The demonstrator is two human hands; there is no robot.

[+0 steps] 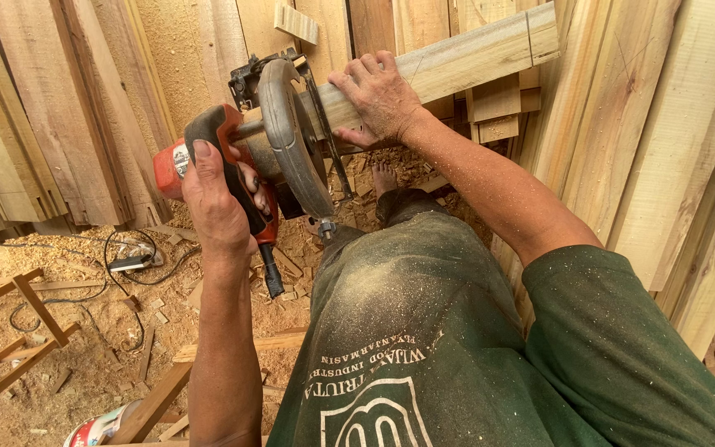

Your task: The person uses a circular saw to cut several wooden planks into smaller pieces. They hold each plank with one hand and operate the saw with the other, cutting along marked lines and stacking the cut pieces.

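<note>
The left hand (221, 194) wraps its fingers tight around the red saw (250, 153) handle. The right hand (378, 99) lies flat, fingers spread, pressing the long wood piece (473, 54) down right beside the round blade guard (291, 136). I think a slip could bring those fingers to the blade. The black cord (271, 277) could snag too.
</note>
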